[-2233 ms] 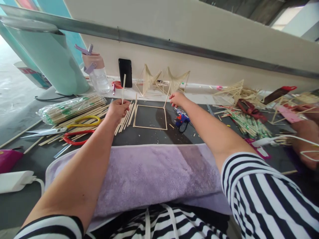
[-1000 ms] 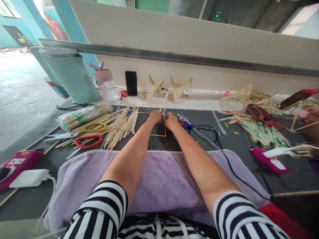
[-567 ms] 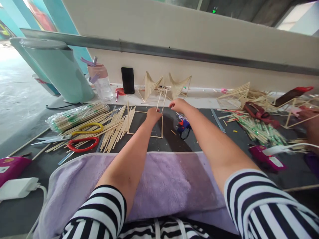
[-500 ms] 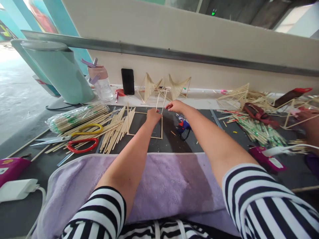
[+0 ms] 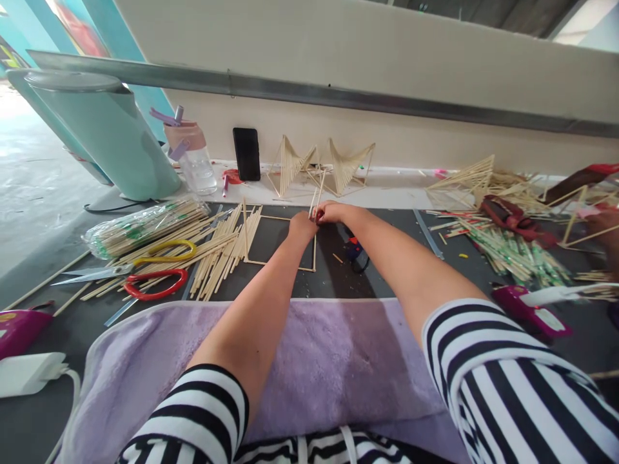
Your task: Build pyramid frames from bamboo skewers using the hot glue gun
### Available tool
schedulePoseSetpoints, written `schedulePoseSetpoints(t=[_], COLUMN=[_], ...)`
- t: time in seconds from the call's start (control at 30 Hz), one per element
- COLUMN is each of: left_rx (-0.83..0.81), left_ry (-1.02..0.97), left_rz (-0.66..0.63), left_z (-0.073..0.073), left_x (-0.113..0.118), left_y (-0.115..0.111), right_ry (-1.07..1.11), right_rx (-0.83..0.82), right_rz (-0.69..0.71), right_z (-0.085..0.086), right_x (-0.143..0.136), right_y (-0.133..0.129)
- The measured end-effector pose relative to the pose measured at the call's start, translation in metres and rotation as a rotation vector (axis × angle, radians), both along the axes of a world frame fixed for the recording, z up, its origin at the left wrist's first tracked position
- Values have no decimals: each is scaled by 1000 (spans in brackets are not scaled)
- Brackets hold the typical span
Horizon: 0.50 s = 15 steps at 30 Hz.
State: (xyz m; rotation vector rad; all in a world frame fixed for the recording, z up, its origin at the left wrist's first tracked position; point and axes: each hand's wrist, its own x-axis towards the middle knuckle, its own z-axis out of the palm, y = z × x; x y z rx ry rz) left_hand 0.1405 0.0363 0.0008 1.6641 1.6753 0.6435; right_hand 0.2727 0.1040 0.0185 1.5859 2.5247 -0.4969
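A square frame of thin wooden sticks (image 5: 315, 252) lies on the dark table, one stick (image 5: 246, 232) standing up at its left side. At its far right corner, two slim sticks (image 5: 320, 187) rise close together. My left hand (image 5: 302, 223) is closed around the foot of these sticks, its fingertips partly hidden. From the right, my right hand (image 5: 331, 211) pinches at the same spot, touching or nearly touching the left. Loose wooden sticks (image 5: 225, 258) lie left of the frame, and a small dark blue and red object (image 5: 354, 248) sits right of it.
Scissors (image 5: 130, 270), a plastic-wrapped stick bundle (image 5: 145, 225), a bottle (image 5: 196, 161) and a teal container (image 5: 106, 135) stand or lie left. A phone (image 5: 247, 154) and finished stick models (image 5: 351, 166) lean near the wall. Another person's hand (image 5: 604, 225) is far right.
My right hand has moved left and down onto the corner beside my left hand, and its fingers have closed. The two upright sticks now stand closer together. The view has shifted slightly.
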Motion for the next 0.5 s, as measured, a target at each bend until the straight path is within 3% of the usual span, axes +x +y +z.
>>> schedulePoseSetpoints(t=[0.5], left_rx=[52], left_ry=[190], left_rz=[-11], left_z=[-2], left_x=[2], left_y=[2], right_ry=[-36], right_rx=[-41], right_rz=[2], right_z=[15], right_x=[9], right_y=[-10])
